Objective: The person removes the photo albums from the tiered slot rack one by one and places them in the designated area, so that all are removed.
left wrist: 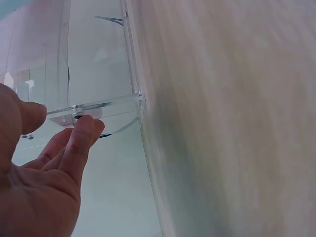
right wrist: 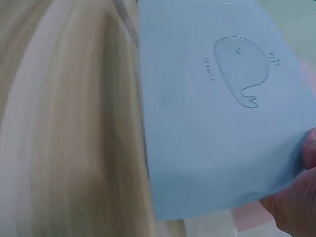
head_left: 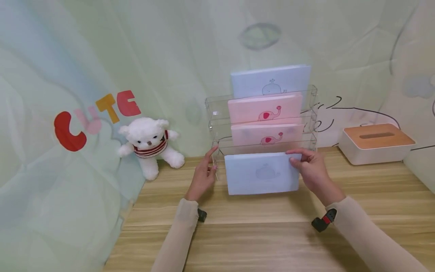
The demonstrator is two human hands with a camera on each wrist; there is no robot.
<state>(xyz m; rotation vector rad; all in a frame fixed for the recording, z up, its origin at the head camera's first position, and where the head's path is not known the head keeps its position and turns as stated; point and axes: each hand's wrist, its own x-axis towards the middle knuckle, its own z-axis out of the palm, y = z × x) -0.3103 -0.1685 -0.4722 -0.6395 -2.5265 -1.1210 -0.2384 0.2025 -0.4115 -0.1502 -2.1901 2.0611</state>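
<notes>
A light blue notebook [head_left: 261,177] with a whale drawing hangs upright before the lowest tier of a clear acrylic rack [head_left: 221,100]. My right hand [head_left: 314,172] pinches its upper right corner, thumb on the front cover. The whale and some lettering show plainly on the notebook [right wrist: 217,128] in the right wrist view. At the rack's left side, my left hand [head_left: 202,177] holds the side panel's edge. In the left wrist view, thumb and fingers of the left hand [left wrist: 49,173] lie about the rack's side panel [left wrist: 98,106].
Two tiers above hold pink elephant notebooks [head_left: 265,107], and another blue whale notebook [head_left: 272,81] stands at the top. A white teddy bear [head_left: 149,145] sits left of the rack. A tissue box [head_left: 375,145] with a wooden lid stands right, on the wood-grain table [head_left: 251,241].
</notes>
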